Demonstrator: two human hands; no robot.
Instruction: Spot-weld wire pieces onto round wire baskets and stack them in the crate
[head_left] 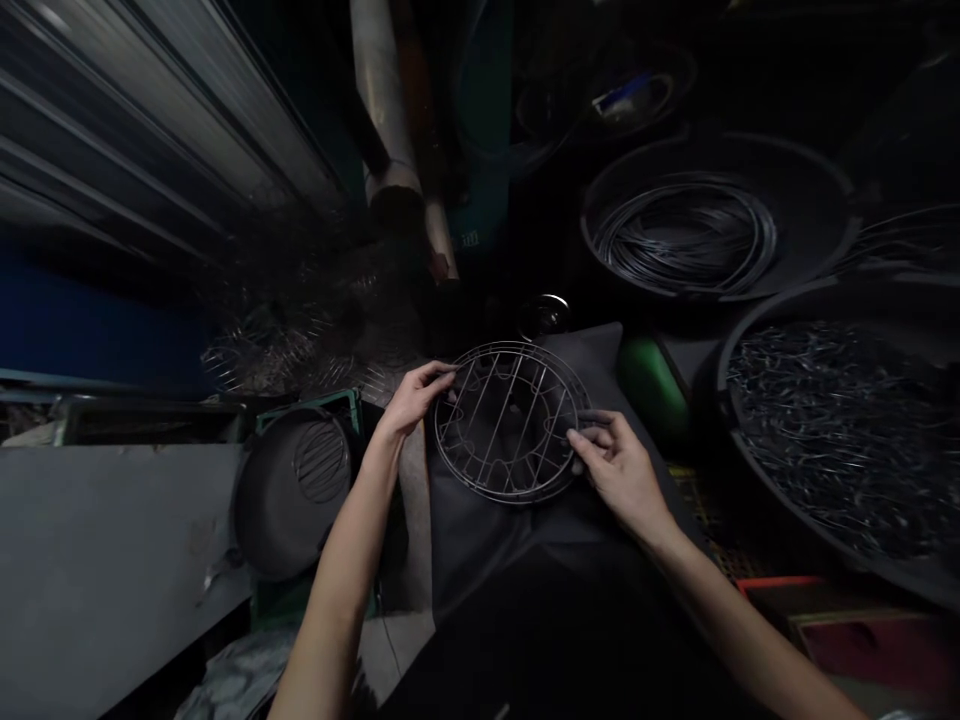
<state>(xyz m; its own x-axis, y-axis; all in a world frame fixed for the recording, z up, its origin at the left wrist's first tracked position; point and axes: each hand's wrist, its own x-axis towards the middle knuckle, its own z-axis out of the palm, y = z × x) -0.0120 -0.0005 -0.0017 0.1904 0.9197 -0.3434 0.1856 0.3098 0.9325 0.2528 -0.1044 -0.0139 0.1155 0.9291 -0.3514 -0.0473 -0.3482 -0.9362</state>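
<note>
A round wire rack (517, 420) with several straight bars across it and bent wire pieces around its rim is between my hands, above the dark cloth over my lap. My left hand (416, 395) pinches its upper left rim between thumb and fingers. On the right side, my right hand (615, 460) grips the rim, thumb on top and fingers partly behind it. Beneath the rack lies the dark cloth (472, 540). Whether more than one rack is stacked here, I cannot tell.
At right stands a large black tub (727, 400) of small bent wire pieces (847, 440). Behind it, another tub (817, 240) holds coiled wire (690, 235). At left, a dark basin (262, 510) contains wire rings (322, 460). A metal pipe (382, 90) hangs ahead.
</note>
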